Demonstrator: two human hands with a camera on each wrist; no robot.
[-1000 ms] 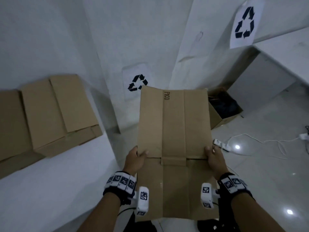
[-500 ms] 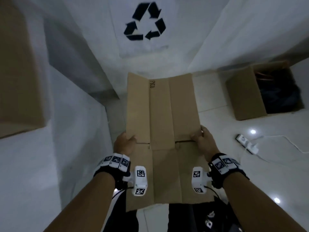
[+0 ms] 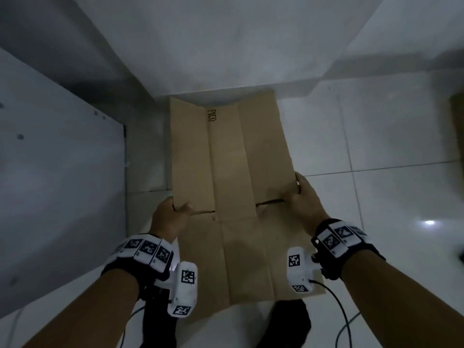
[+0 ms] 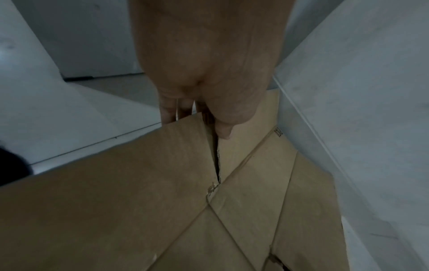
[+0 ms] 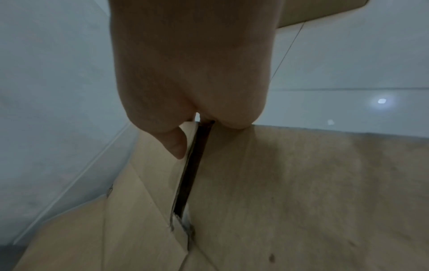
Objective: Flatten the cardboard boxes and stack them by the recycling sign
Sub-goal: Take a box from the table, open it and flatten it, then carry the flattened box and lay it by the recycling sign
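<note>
A flattened brown cardboard box [image 3: 233, 172] marked "PICO" is held low over the tiled floor, its far edge near the base of the wall. My left hand [image 3: 170, 217] grips its left edge at a flap slit, thumb on top. My right hand [image 3: 303, 199] grips the right edge at the matching slit. In the left wrist view the thumb [image 4: 223, 128] presses the cardboard [image 4: 139, 201] with fingers underneath. The right wrist view has the thumb [image 5: 177, 146] on the cardboard [image 5: 301, 192] beside the open slit. No recycling sign is in view now.
A white wall [image 3: 226, 46] rises just beyond the box. A white panel [image 3: 50, 184] stands to the left. White floor tiles [image 3: 389, 197] spread to the right. The edge of another brown box [image 3: 458, 126] shows at far right. A black sock [image 3: 291, 320] and cable [image 3: 341, 312] are below.
The view has tipped down and closer to the floor, so the recycling sign left the frame. The flattened box came lower toward the foot of the wall, both hands keeping their grips.
</note>
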